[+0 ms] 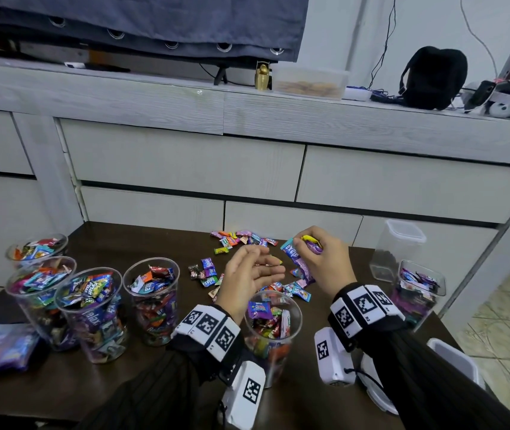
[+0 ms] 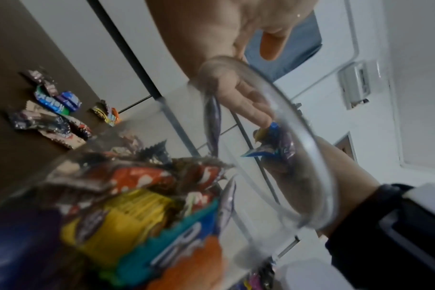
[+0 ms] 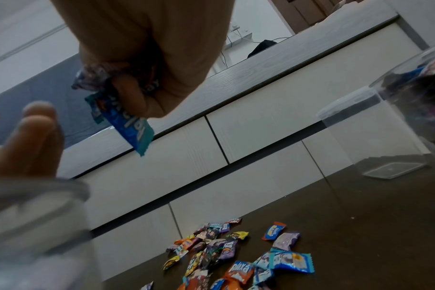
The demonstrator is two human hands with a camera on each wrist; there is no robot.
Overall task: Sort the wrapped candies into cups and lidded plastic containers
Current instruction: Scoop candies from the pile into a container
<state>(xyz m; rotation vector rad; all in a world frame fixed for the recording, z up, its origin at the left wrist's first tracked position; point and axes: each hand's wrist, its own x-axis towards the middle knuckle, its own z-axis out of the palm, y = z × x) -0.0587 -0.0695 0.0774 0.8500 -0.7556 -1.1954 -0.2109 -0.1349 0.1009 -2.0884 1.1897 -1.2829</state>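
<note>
Head view: right hand (image 1: 325,262) raised over the dark table (image 1: 123,383), fingers curled round a bunch of wrapped candies (image 1: 306,251) (blue, purple and yellow wrappers show). Left hand (image 1: 249,279) just left of it, palm up, fingers loosely straight, nothing clearly held. Loose candies (image 1: 241,240) lie on the table beyond and below both hands. Clear cup (image 1: 273,330) of candies stands just nearer than the left hand; four more filled cups (image 1: 92,311) well to its left. Lidded container (image 1: 399,248) and a filled open container (image 1: 419,290) right of the right hand.

Left wrist view: left palm at top, fingers relaxed; cup rim (image 2: 311,149) close below, right hand with its candies seen through it.

Right wrist view: fist (image 3: 147,58) closed tight, blue wrapper (image 3: 129,125) hanging below it; loose candies (image 3: 236,261) on the table underneath.
</note>
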